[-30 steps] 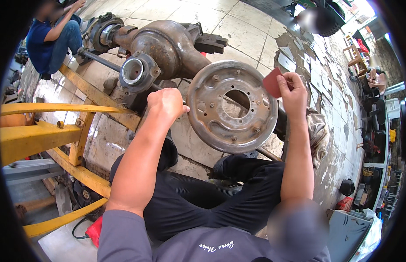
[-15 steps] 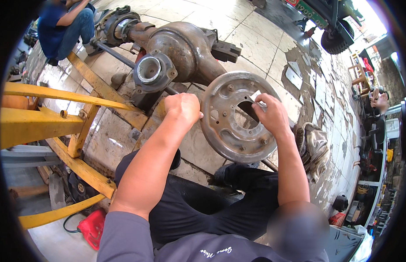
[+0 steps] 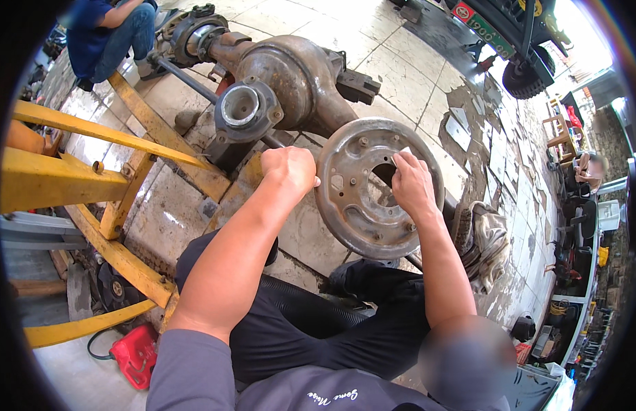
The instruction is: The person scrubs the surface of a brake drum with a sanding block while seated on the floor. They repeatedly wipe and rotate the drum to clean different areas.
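Note:
A round, rust-brown brake backing plate (image 3: 342,222) stands before me, tilted, with a large centre hole and several studs. My right hand (image 3: 414,181) reaches over its right side. Its fingers pinch a small, pale folded piece (image 3: 405,150), mostly covered by them, against the upper right edge of the centre hole. My left hand (image 3: 288,168) is closed in a fist at the plate's left rim, the thumb tip close to that edge. A dark steel shaft (image 3: 184,79) runs through a flanged hub (image 3: 253,113) toward this fist. What the left fingers hold is hidden.
A rusty axle housing (image 3: 280,72) lies beyond the plate. The yellow metal frame (image 3: 65,185) fills the left side. Crumpled cloth (image 3: 489,240) lies right of the plate, a red canister (image 3: 135,356) at lower left. Another person (image 3: 102,41) crouches far left. Broken tiles (image 3: 462,123) cover the right floor.
My right fingers have straightened and slid slightly across the plate, covering more of the pale piece. The left fist keeps its place beside the rim. The whole view has shifted a little.

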{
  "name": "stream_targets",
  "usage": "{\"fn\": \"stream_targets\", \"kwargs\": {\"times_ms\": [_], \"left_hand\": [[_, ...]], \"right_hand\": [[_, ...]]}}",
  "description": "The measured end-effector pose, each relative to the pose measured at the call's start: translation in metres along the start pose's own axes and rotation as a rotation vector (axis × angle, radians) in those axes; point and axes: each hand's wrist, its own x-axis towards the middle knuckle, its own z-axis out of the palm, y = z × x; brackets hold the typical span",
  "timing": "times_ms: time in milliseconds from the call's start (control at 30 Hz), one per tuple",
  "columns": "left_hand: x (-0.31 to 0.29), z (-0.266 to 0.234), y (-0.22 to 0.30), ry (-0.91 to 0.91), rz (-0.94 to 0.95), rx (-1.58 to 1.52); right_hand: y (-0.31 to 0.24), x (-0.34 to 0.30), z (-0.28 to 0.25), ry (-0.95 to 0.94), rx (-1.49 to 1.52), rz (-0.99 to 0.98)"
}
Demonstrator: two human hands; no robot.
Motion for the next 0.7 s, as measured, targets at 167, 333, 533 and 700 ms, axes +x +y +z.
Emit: {"fn": "stream_targets", "kwargs": {"times_ms": [167, 333, 533, 700], "left_hand": [[0.001, 0.002, -0.004, -0.014, 0.01, -0.02], [0.001, 0.004, -0.005, -0.011, 0.029, -0.017], [0.005, 0.007, -0.004, -0.023, 0.032, -0.007], [0.005, 0.006, -0.002, -0.042, 0.037, -0.016]], "right_hand": [[-0.025, 0.001, 0.009, -0.028, 0.007, -0.178], [-0.042, -0.008, 0.007, -0.223, -0.044, -0.153], [-0.054, -0.017, 0.012, -0.313, -0.014, -0.314], [-0.049, -0.013, 0.019, -0.223, -0.031, -0.268]]}}
